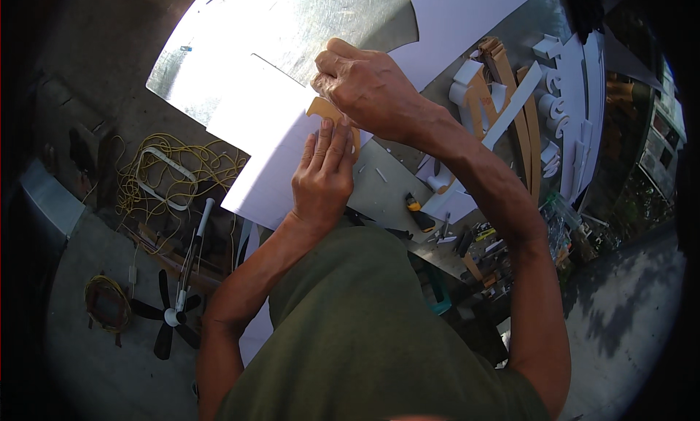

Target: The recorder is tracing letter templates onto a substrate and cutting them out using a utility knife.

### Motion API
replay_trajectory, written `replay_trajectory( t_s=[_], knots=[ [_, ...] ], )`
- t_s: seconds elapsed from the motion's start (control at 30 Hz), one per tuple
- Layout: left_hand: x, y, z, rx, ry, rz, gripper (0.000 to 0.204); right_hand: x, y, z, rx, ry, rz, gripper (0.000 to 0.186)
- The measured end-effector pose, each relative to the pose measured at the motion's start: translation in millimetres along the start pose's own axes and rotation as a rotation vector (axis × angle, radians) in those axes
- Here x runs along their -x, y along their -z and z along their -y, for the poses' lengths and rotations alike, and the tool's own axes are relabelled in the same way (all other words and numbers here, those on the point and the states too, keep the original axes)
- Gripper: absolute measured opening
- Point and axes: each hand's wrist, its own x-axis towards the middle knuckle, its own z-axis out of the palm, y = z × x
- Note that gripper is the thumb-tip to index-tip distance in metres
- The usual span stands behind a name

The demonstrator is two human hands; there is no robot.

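My left hand (pixel 323 179) lies with its fingers stretched out over a tan, curved flat piece (pixel 321 109), pressing it onto a white sheet (pixel 266 155). Just beyond those fingertips, my right hand (pixel 368 89) is closed in a fist-like grip at the edge of the tan piece. Whatever it holds is hidden by the fingers. Part of the tan piece is covered by my left hand, and a bit of it shows to the right of the fingers.
A metal-topped table (pixel 357 12) carries the sheet. Rightward lie tan strips (pixel 531 129), white cut letters (pixel 553 103), and a yellow-black cutter-like tool (pixel 419 213). On the left, a tangled yellow cord (pixel 157 169) and a fan (pixel 171 317) are below the table.
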Motion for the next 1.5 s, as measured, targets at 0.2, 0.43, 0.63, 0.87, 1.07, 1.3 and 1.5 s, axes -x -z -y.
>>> replay_trajectory(
  t_s=[0.2,0.43,0.63,0.87,1.07,1.3,1.5],
  knots=[
    [4.3,-3.5,1.4,-0.014,0.015,0.031,0.037,-8.9,-2.3,-11.0,-0.049,-0.019,-0.072,0.018],
    [4.7,-3.8,1.3,-0.014,0.016,0.027,0.038,-23.2,-2.4,-18.0,-0.072,-0.021,0.005,0.019],
    [2.2,-3.5,1.5,-0.002,-0.009,-0.001,0.021,-29.6,1.2,-14.6,-0.193,-0.020,0.009,0.019],
    [4.5,-2.0,2.5,-0.033,0.014,0.048,0.038,3.8,43.3,-5.1,-0.180,-0.104,-0.199,0.011],
    [2.2,-3.6,0.1,-0.014,0.006,-0.021,0.019,45.6,34.0,28.1,-0.115,-0.154,-0.144,0.025],
    [5.0,-7.4,1.0,-0.020,0.008,-0.064,0.024,56.2,26.5,40.7,-0.221,-0.240,-0.195,0.020],
    [6.3,-10.8,1.4,-0.019,0.008,-0.076,0.029,54.6,16.1,49.2,-0.104,-0.195,-0.064,0.030]
  ],
)
